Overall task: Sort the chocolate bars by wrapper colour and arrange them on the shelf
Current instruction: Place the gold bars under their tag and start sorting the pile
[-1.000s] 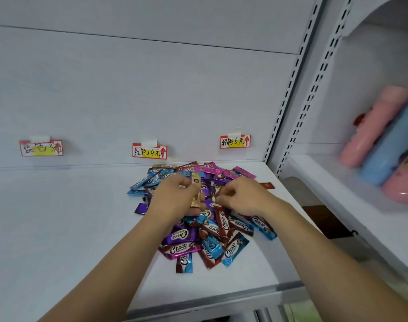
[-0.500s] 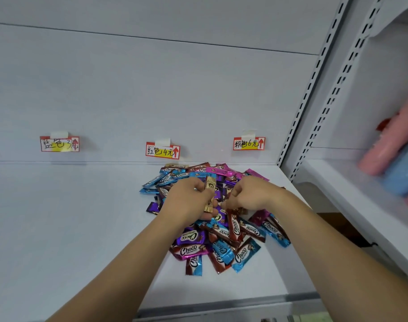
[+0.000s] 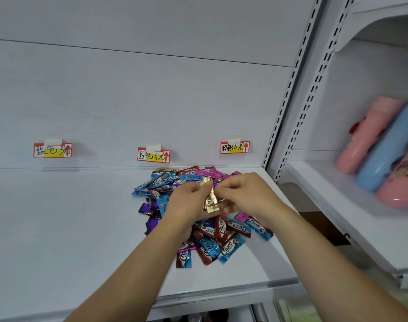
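Note:
A heap of chocolate bars point(image 3: 212, 238) in blue, red-brown, purple and pink wrappers lies on the white shelf point(image 3: 65, 228), right of centre. Both hands hover over the heap. My left hand point(image 3: 186, 204) grips a gold-wrapped bar point(image 3: 211, 198), held upright between thumb and fingers. My right hand point(image 3: 242, 194) is beside it with its fingers curled towards the same gold bar; whether they pinch it is hidden. Three price labels hang on the back wall: a blue-colour label point(image 3: 52, 150), a red-colour label point(image 3: 153, 155) and a pink-colour label point(image 3: 234, 147).
The left half of the shelf is bare white surface. A perforated upright point(image 3: 289, 89) divides this bay from the right bay, where pink and blue cylindrical containers point(image 3: 379, 149) lie on a lower shelf. The shelf's front edge point(image 3: 221, 296) runs near my forearms.
The gold bar has been raised a little above the heap. My right hand has closed in on it from the right. The camera has shifted slightly.

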The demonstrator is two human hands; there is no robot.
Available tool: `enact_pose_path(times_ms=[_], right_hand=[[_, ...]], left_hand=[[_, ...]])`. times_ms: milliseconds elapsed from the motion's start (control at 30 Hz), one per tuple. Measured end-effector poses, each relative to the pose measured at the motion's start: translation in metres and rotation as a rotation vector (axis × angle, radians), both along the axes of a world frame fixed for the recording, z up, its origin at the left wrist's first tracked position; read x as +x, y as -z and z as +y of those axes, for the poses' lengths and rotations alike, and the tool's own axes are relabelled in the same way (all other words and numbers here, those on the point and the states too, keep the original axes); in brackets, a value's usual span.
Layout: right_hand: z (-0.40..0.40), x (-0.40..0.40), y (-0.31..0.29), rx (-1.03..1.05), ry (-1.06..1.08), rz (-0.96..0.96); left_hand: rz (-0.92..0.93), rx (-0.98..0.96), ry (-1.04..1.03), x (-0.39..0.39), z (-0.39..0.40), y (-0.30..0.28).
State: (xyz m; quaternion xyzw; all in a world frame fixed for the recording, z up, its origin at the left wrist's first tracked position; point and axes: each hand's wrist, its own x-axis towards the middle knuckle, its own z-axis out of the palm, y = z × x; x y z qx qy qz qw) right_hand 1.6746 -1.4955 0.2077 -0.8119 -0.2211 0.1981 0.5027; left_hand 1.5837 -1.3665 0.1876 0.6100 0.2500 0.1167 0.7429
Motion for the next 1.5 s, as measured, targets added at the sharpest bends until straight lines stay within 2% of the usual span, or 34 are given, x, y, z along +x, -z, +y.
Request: enact_pose_path(times_ms=[67, 133, 167, 233, 400, 500, 567, 600, 733, 833, 867, 933, 1100, 1233, 1333, 1500], right_hand=[[0.002, 0.011, 0.013, -0.080, 0.045, -0.165], [0.002, 0.023, 0.024, -0.413, -0.020, -0.447], [0.003, 0.027, 0.030, -0.554, -0.078, -0.512], [0.005, 0.033, 0.037, -0.663, -0.140, -0.509], [-0.004, 0.041, 0.021, -0.513, -0.041, -0.403], [-0.012, 0.034, -0.003, -0.171, 0.130, -0.290], [-0.008, 0.018, -0.012, 0.027, 0.126, -0.135], [-0.004, 0.010, -0.014, 0.050, 0.090, -0.113], [0.003, 0.006, 0.000, -0.088, 0.054, -0.294], [-0.003, 0.030, 0.019, -0.457, 0.045, -0.530], [-0.004, 0.036, 0.025, -0.589, -0.019, -0.533], [-0.004, 0.044, 0.037, -0.707, -0.116, -0.475], [0.000, 0.052, 0.032, -0.678, -0.149, -0.359], [-0.001, 0.038, 0.000, -0.642, -0.062, -0.463], [0.007, 0.008, -0.033, -0.508, -0.013, -0.552], [0.064, -0.062, -0.039, -0.194, -0.119, -0.503]], left_hand=[[-0.003, 0.032, -0.045, 0.000, 0.003, 0.003], [0.002, 0.034, -0.059, -0.002, 0.009, 0.004], [0.016, 0.040, -0.056, -0.004, 0.013, 0.004], [0.025, 0.043, -0.045, -0.009, 0.020, 0.002], [0.040, -0.006, 0.000, -0.013, 0.025, -0.002], [0.016, -0.054, 0.015, -0.009, 0.020, -0.003], [-0.016, -0.092, 0.031, -0.005, 0.013, -0.005], [-0.037, -0.100, 0.038, -0.003, 0.009, -0.005], [-0.053, -0.043, -0.047, 0.002, 0.000, -0.002], [-0.027, -0.015, -0.125, -0.003, 0.007, -0.001], [-0.013, 0.028, -0.136, -0.005, 0.011, 0.001], [0.003, 0.091, -0.137, -0.012, 0.019, 0.001], [0.012, -0.024, -0.080, -0.025, 0.033, -0.003], [0.004, 0.015, -0.058, -0.040, 0.039, -0.007], [0.021, -0.016, -0.088, -0.055, 0.047, -0.008], [0.026, -0.020, -0.152, -0.100, 0.077, -0.009]])
